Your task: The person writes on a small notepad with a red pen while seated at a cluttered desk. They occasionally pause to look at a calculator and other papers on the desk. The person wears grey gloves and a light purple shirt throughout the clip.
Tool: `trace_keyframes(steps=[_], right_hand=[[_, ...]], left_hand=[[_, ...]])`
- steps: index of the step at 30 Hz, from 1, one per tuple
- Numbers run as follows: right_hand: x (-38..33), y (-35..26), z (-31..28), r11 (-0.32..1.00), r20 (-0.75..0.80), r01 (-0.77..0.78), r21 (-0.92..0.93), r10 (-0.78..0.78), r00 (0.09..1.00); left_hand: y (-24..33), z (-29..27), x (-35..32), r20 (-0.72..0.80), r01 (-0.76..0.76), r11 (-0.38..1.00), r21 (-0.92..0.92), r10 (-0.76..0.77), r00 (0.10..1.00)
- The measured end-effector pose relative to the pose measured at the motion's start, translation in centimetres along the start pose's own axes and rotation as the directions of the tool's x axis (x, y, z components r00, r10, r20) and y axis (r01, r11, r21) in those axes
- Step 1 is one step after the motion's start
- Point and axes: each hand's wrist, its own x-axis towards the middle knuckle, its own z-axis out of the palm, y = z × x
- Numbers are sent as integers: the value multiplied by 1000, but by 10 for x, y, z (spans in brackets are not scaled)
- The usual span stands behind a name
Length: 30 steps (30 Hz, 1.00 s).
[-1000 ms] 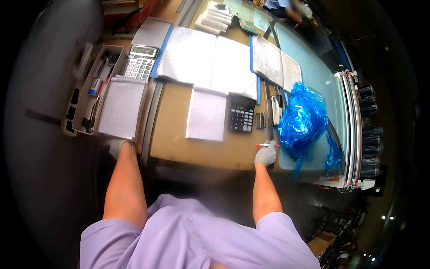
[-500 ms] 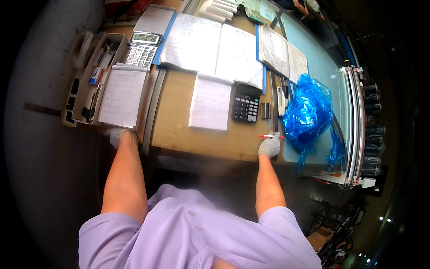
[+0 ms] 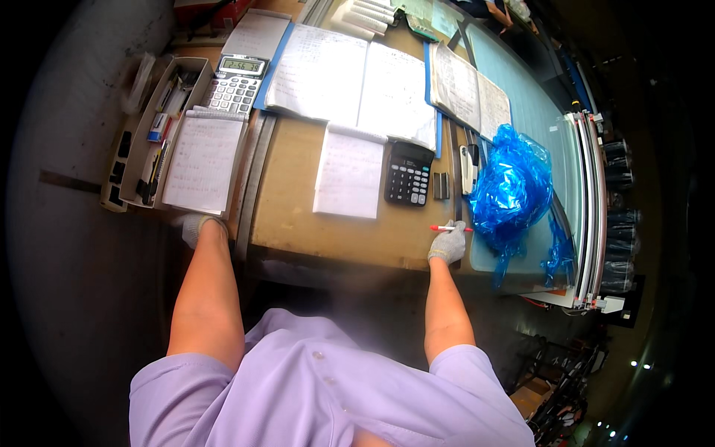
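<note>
The right hand (image 3: 447, 244), gloved, has its fingers pinched around a red pen (image 3: 449, 228) at the surface's (image 3: 335, 238) near edge, just beside the blue plastic bag (image 3: 514, 190). The left hand (image 3: 196, 226) rests below the notepad (image 3: 202, 162); whether its fingers grip anything I cannot tell. Held so lightly, the pen could slip off that edge.

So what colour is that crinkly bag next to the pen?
Bright blue. The crinkly plastic bag shows best in the head view, just right of the red pen.

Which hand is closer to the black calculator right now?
Right. The right hand, holding a red pen, sits just right of and below the black calculator; the left hand is far to its left, under a notepad.
</note>
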Motion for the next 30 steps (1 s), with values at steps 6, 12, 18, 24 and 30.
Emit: trace_keyframes(steps=[6, 12, 18, 24, 30], right_hand=[[-1, -2, -3, 1000, 9, -10, 12, 10, 1000], [-1, -1, 0, 1000, -33, 15, -12, -15, 999], [-1, 0, 0, 1000, -11, 2, 0, -2, 1000], [0, 1, 2, 1000, -7, -5, 5, 5, 1000], [1, 3, 4, 1000, -20, 4, 17, -4, 1000]], left_hand=[[0, -1, 0, 7, -6, 1000, -1, 6, 1000], [-1, -3, 1, 10, -13, 1000, -3, 13, 1000], [-2, -3, -2, 14, -9, 1000, -8, 9, 1000], [-1, 0, -1, 15, -4, 1000, -18, 4, 1000], [-3, 2, 3, 16, 12, 999, -31, -11, 1000]])
